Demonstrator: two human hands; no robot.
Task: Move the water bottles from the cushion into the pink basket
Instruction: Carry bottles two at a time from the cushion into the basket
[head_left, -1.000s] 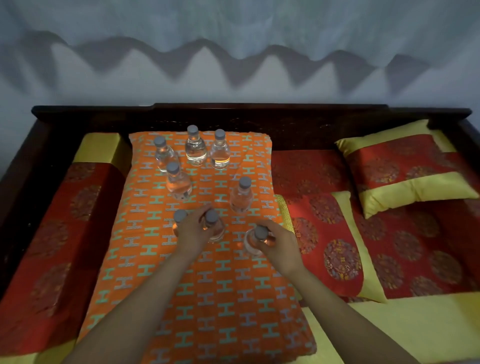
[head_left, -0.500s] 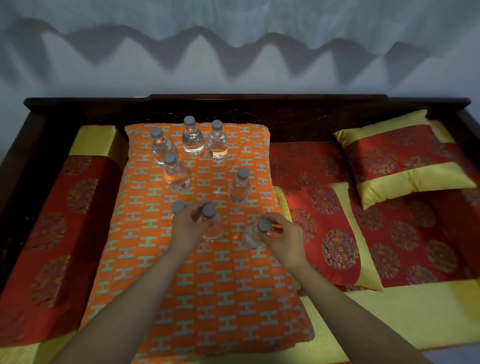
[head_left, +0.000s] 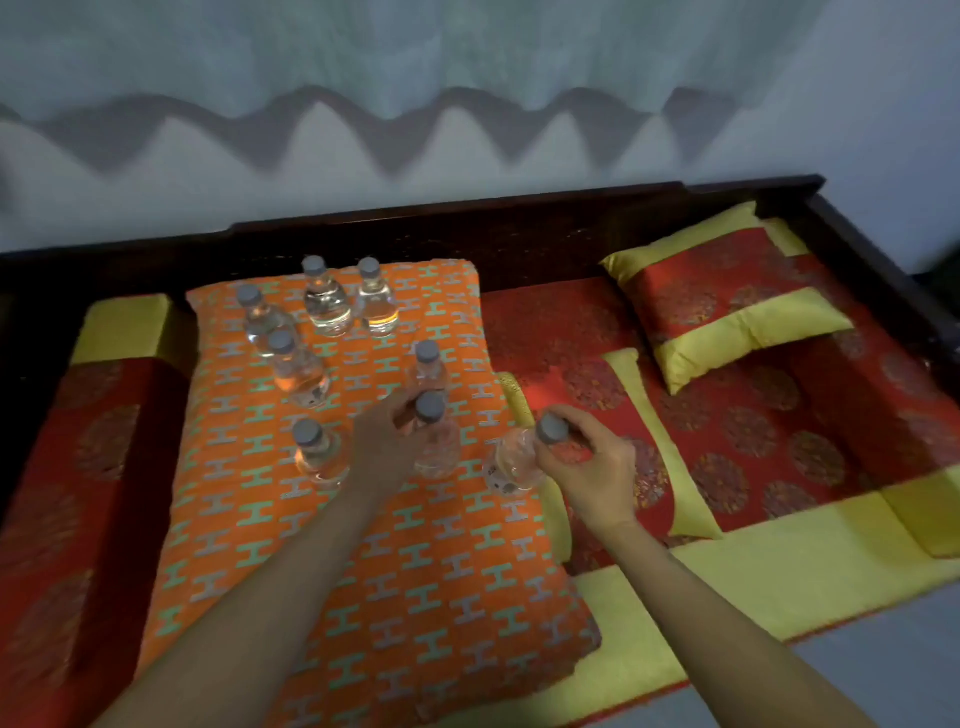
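Several small clear water bottles with grey caps stand on the orange patterned cushion (head_left: 322, 561). My left hand (head_left: 387, 447) grips the neck of one water bottle (head_left: 435, 441) near the cushion's middle. My right hand (head_left: 589, 467) holds a second water bottle (head_left: 511, 462) by its cap, tilted and lifted at the cushion's right edge. Another bottle (head_left: 317, 454) stands just left of my left hand. Further back stand a lone bottle (head_left: 429, 366) and a group of bottles (head_left: 324, 304). No pink basket is in view.
The cushion lies on a dark wooden daybed (head_left: 519, 234) with red and yellow padding. A red and yellow pillow (head_left: 727, 306) sits at the back right, a flat one (head_left: 613, 415) beside the cushion. A pale wall rises behind.
Both hands have closed on their bottles and lifted them; the right bottle has tilted and moved to the cushion's right edge. The camera has swung to the left.
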